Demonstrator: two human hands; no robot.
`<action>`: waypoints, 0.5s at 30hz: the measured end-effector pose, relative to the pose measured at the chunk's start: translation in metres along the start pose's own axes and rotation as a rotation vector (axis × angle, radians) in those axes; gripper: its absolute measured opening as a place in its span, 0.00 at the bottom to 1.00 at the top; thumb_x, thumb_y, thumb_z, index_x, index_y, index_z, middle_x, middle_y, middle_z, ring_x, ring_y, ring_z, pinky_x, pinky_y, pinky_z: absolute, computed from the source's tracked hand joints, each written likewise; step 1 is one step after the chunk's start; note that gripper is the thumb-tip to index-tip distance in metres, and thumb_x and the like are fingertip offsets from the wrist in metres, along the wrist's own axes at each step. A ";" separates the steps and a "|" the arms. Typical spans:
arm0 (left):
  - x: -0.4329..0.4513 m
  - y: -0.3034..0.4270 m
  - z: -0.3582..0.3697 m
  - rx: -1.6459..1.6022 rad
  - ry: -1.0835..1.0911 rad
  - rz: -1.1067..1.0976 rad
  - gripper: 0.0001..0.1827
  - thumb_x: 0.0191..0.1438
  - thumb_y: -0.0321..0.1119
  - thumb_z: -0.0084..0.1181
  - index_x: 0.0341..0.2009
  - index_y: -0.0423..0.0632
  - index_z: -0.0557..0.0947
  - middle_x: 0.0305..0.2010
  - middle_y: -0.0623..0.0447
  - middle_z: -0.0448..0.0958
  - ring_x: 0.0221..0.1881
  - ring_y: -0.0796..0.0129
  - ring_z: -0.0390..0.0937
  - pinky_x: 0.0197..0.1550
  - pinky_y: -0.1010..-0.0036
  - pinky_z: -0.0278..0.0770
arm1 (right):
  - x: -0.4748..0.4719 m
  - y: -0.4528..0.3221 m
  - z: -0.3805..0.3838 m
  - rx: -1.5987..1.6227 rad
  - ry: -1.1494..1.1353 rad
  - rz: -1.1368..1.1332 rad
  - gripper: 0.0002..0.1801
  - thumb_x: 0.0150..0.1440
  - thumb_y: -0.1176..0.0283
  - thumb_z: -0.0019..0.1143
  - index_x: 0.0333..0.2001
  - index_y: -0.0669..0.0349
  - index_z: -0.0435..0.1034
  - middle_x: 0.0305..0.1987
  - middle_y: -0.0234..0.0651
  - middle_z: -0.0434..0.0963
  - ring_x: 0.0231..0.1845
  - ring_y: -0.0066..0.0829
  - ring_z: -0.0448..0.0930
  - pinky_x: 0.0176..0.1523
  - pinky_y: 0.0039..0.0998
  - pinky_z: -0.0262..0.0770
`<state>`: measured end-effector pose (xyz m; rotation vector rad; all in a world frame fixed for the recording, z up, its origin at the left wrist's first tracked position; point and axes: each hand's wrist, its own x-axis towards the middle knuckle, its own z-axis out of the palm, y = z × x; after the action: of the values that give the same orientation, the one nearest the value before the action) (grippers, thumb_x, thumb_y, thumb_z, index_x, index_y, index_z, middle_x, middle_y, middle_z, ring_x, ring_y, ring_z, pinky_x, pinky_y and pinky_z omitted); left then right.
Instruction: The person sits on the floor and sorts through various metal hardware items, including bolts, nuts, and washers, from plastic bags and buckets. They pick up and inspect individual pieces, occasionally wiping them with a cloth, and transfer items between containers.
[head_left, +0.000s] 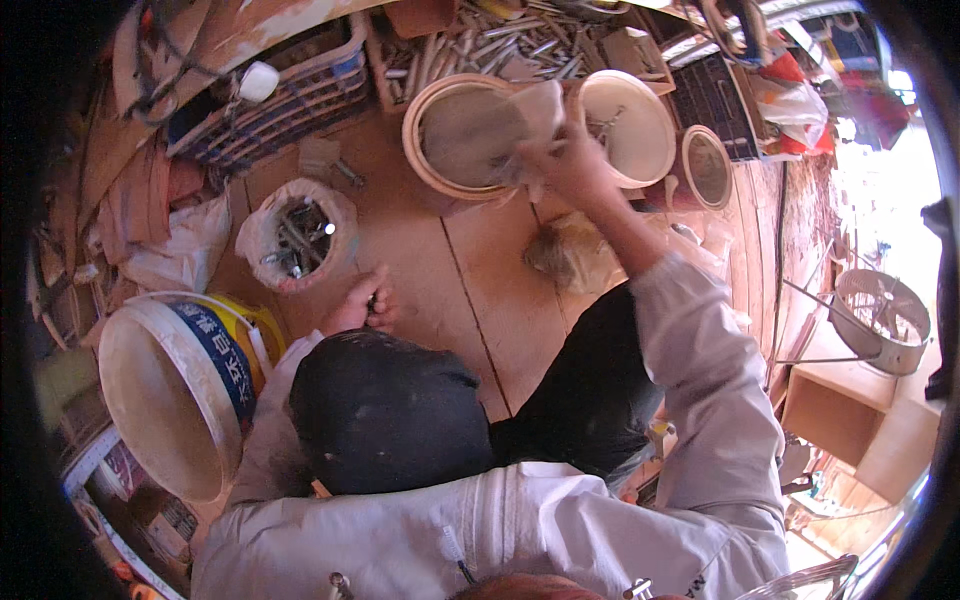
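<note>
My right hand (574, 161), blurred, reaches forward over the gap between two round tubs. It grips a pale, translucent plastic bag (544, 109), which partly covers the rim of the left tub (420, 142). The right tub (637, 142), white inside, holds a few small metal pieces. My left hand (367, 304) is low by my knee with curled fingers; a small dark spot shows between them, too unclear to name. Just beyond it stands a bag-lined container (341, 225) with metal bolts inside. A bolt (349, 172) lies on the floor behind that container.
A white bucket (161, 405) with a blue and yellow label tilts at my left. Behind are a blue plastic crate (277, 112) and a box of metal rods (495, 45). A filled plastic bag (577, 251) sits before my right knee. Far right stands a fan (881, 319).
</note>
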<state>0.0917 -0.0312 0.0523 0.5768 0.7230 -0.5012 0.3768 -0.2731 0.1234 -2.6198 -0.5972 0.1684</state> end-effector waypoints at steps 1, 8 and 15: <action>-0.010 0.014 0.009 0.094 0.006 0.004 0.24 0.67 0.55 0.52 0.24 0.56 0.67 0.20 0.62 0.61 0.19 0.77 0.56 0.21 0.81 0.53 | 0.000 -0.011 0.007 -0.067 0.016 -0.005 0.23 0.59 0.58 0.61 0.46 0.69 0.72 0.32 0.53 0.83 0.35 0.47 0.86 0.39 0.44 0.81; -0.052 0.052 0.057 0.153 -0.033 0.179 0.24 0.69 0.55 0.49 0.24 0.56 0.67 0.21 0.63 0.60 0.18 0.80 0.55 0.18 0.82 0.50 | -0.001 -0.094 -0.021 -0.410 -0.337 -0.402 0.10 0.55 0.68 0.55 0.38 0.57 0.79 0.34 0.40 0.85 0.35 0.39 0.87 0.35 0.40 0.84; -0.060 0.071 0.139 -0.063 -0.030 0.292 0.22 0.71 0.51 0.47 0.25 0.58 0.68 0.22 0.63 0.63 0.18 0.81 0.57 0.16 0.84 0.47 | -0.008 -0.103 0.037 0.191 -0.137 -0.486 0.09 0.52 0.72 0.55 0.35 0.63 0.78 0.33 0.49 0.83 0.37 0.48 0.86 0.42 0.44 0.83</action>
<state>0.1604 -0.0542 0.2031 0.6029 0.6107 -0.2147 0.3221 -0.1786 0.1373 -2.2180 -1.1796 0.2377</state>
